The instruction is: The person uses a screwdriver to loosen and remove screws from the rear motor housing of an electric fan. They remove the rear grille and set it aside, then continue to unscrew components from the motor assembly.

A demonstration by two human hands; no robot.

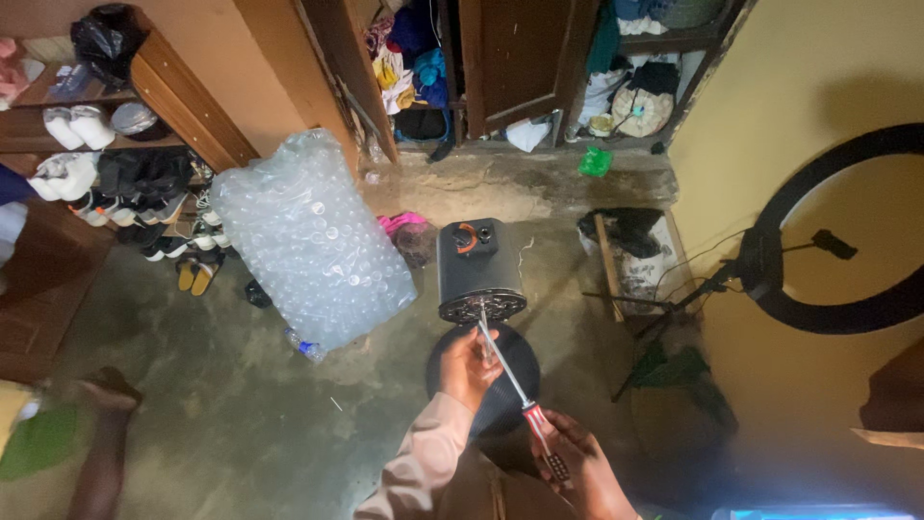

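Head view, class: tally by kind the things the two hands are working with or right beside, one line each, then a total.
Screwdriver, held by left hand and right hand: 1
Dark motor housing with knobs: 1
Round black base: 1
Large clear bag of plastic bottles: 1
Total: 4

You've got one screwdriver (515,385), one dark fan motor housing (479,270), one big bag of clear plastic bottles (310,241), one ring light (837,231) and two hands on it
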